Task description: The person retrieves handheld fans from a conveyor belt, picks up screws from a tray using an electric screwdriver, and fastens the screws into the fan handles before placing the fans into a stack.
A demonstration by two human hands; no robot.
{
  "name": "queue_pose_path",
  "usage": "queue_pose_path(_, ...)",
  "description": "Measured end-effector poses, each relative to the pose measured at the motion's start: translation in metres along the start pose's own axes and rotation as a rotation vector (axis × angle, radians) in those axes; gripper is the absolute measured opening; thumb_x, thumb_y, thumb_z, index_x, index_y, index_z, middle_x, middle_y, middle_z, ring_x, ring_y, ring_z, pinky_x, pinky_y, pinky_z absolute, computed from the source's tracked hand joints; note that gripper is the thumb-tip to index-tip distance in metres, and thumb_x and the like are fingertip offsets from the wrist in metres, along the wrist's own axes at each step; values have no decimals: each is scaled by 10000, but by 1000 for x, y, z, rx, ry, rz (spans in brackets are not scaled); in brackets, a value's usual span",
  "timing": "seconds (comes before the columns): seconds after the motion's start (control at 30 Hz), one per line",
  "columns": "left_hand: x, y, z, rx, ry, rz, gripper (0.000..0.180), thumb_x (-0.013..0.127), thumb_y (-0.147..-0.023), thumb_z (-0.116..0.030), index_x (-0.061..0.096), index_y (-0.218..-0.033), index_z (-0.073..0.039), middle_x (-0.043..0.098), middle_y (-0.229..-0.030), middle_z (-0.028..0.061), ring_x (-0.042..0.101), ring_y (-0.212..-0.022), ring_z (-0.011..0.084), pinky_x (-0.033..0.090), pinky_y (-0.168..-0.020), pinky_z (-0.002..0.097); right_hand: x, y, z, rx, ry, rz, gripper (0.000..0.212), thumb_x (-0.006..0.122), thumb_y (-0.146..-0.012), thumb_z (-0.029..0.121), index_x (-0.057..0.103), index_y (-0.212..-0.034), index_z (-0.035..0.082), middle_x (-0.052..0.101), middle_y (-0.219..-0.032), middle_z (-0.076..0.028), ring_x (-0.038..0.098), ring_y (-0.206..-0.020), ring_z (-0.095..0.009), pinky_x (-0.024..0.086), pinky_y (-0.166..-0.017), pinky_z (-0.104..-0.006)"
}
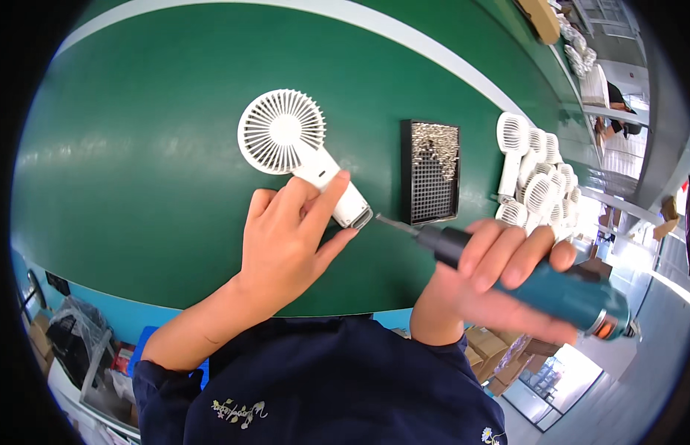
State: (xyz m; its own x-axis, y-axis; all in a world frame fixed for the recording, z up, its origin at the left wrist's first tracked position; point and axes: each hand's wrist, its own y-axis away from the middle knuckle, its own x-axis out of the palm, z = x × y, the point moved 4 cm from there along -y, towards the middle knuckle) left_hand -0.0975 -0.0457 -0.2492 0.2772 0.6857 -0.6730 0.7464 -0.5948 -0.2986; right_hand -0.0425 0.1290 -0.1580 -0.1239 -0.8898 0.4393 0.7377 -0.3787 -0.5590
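Note:
A white handheld fan (283,132) lies on the green table, its round slatted head at the far left and its handle slanting toward me. My left hand (284,230) grips that handle, fingers and thumb around it near the base. In my right hand (501,274) is a teal and black electric screwdriver (564,295), held nearly level. Its thin bit points left and ends close to the fan's handle end; whether it touches, I cannot tell. The palm side of the right hand is slightly blurred.
A black gridded tray (432,196) with many small metal screws sits right of the fan. Further right, several white handheld fans (539,191) are piled together. The green table (137,185) has a pale strip along its far side. A person (622,115) is at the far right.

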Motion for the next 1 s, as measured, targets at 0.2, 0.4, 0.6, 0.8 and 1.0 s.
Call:
queue_pose_path(0.2,-2,4,4,-3,-22,-17,698,842,-613,-182,587,-1251,-57,480,-806,-1,426,-677,143,293,-632,302,9,17,-22,113,-35,15,843,502,-809,761,465,-1203,17,525,-802,-82,510,-515,-167,442,-462,-315)
queue_pose_path(0.4,-1,4,3,-11,-12,-21,688,840,-621,-186,589,-1250,-64,474,-801,0,425,-674,143,296,-633,304,2,17,-29,120,-52,33,897,477,-787,802,476,-1214,14,528,-817,-80,499,-511,-165,434,-459,-308)
queue_pose_path(0.6,-2,4,3,-14,1,-25,669,838,-633,-191,595,-1244,-69,467,-796,0,428,-672,142,299,-635,305,3,20,-33,131,-20,-15,899,456,-794,807,483,-1216,14,525,-800,-82,505,-525,-165,432,-462,-308)
queue_pose_path(0.8,-5,5,1,-26,-18,15,616,805,-664,-174,593,-1232,-64,454,-813,-2,488,-707,120,308,-646,300,14,25,-32,101,31,76,911,500,-737,833,495,-1172,32,529,-768,-79,515,-502,-181,436,-455,-314)
queue_pose_path(1.0,-1,8,3,-39,13,1,695,829,-635,-168,577,-1278,-94,473,-854,3,452,-707,154,324,-657,310,38,29,-32,44,150,176,838,600,-716,781,455,-1062,32,510,-715,-89,468,-454,-191,445,-438,-322)
